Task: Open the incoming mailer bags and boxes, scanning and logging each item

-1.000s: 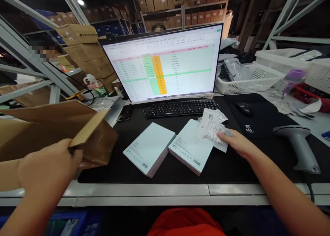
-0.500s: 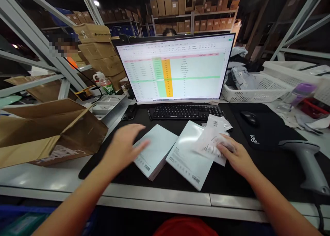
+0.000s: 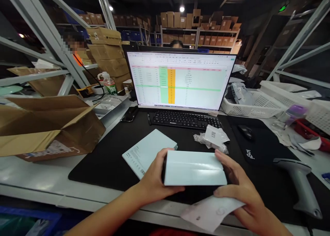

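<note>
One box (image 3: 194, 169), pale blue, glossy, plain side showing, between fingers (image 3: 230, 192).

From the person's head, the single camera faces forward and down: left hand (image 3: 154, 181) and right hand (image 3: 243, 188) near, monitor (image 3: 198, 81) beyond, shelves (image 3: 221, 31) far.

The keyboard (image 3: 184, 119) lies before the monitor (image 3: 201, 81), the carton (image 3: 85, 134) left of the mat (image 3: 103, 160), the scanner (image 3: 300, 181) at right, and the resting box (image 3: 149, 148) left of the held box (image 3: 194, 169), between left hand (image 3: 154, 181) and right hand (image 3: 243, 189).
</note>
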Demonstrator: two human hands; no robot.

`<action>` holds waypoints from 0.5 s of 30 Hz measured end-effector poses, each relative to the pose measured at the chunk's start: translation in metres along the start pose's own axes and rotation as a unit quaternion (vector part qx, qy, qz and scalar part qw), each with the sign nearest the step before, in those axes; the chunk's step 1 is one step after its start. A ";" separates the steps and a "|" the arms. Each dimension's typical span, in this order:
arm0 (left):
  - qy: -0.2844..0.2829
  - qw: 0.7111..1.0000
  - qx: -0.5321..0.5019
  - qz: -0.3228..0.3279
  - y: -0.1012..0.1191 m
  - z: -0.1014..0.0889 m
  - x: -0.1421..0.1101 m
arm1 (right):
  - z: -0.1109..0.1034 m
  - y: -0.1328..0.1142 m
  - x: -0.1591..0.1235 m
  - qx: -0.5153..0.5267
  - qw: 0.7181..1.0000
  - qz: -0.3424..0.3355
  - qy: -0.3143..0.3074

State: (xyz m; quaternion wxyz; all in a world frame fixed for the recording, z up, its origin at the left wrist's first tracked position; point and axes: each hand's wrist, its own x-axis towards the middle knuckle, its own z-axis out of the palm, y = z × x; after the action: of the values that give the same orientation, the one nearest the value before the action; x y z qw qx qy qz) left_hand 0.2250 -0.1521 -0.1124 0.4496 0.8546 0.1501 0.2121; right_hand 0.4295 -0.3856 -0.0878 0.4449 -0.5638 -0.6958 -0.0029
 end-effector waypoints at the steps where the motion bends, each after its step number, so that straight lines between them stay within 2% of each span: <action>1: 0.014 1.000 -0.008 0.016 0.000 0.006 -0.001 | -0.004 0.002 0.002 0.011 1.000 0.015 -0.005; 3: 0.013 0.999 -0.021 0.044 0.004 0.011 -0.001 | -0.010 0.006 0.009 0.000 0.999 0.017 -0.033; 5: -0.015 0.996 -0.039 0.081 0.009 0.003 0.001 | -0.015 0.011 0.017 -0.038 0.997 -0.017 -0.064; 7: -0.039 0.991 -0.032 0.126 0.012 -0.016 0.005 | -0.018 0.015 0.023 -0.072 0.994 -0.054 -0.070; 9: -0.005 0.992 0.037 0.119 0.008 -0.043 0.012 | -0.021 0.018 0.022 -0.096 0.991 -0.069 -0.056; 10: 0.033 0.992 0.092 0.081 0.001 -0.057 0.016 | -0.023 0.019 0.020 -0.106 0.991 -0.067 -0.044; 12: 0.090 0.976 0.190 -0.061 -0.019 -0.084 0.028 | -0.029 0.021 0.011 -0.121 0.991 -0.049 -0.005; 14: 0.060 0.953 0.213 -0.206 -0.043 -0.105 0.037 | -0.035 0.025 -0.001 -0.117 0.991 0.012 0.067; 15: 0.028 0.947 0.203 -0.246 -0.053 -0.112 0.040 | -0.037 0.027 -0.008 -0.110 0.986 0.055 0.112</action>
State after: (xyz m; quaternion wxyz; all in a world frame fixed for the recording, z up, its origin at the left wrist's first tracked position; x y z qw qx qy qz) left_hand 0.2003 -0.0257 -0.0910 0.3006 0.8579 0.4084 0.0836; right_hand 0.4738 -0.4007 -0.0836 0.4542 -0.6428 -0.6053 -0.1184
